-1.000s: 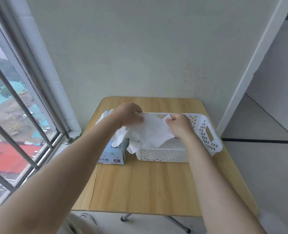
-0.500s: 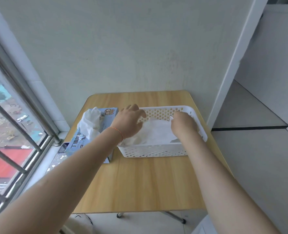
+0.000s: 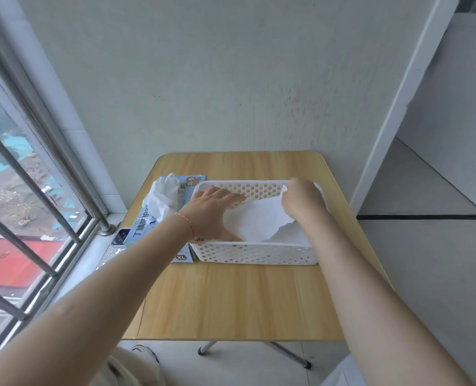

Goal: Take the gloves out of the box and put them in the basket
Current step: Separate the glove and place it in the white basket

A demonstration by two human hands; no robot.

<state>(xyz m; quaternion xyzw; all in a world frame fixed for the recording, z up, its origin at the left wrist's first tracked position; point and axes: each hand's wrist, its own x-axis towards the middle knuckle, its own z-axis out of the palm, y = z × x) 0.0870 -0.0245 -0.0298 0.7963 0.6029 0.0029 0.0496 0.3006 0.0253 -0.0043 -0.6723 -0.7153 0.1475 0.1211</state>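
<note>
A white perforated basket (image 3: 256,256) stands in the middle of the wooden table (image 3: 231,302). A white glove (image 3: 259,222) lies spread inside it. My left hand (image 3: 214,211) presses flat on the glove's left part, fingers straight. My right hand (image 3: 300,201) is curled over the glove's right end and pinches its edge near the basket's far wall. Left of the basket lies the blue glove box (image 3: 144,229), marked XL, with another white glove (image 3: 164,197) bunched up out of its opening.
A phone (image 3: 119,236) lies on the window sill left of the box. A barred window (image 3: 30,190) runs along the left, and a wall stands just behind the table. Bare tabletop lies in front of the basket. The table's legs (image 3: 287,355) show below.
Both hands have brought the glove from above the basket's left rim down into the basket. My left hand has flattened onto it. The box's sticking-out glove is now uncovered.
</note>
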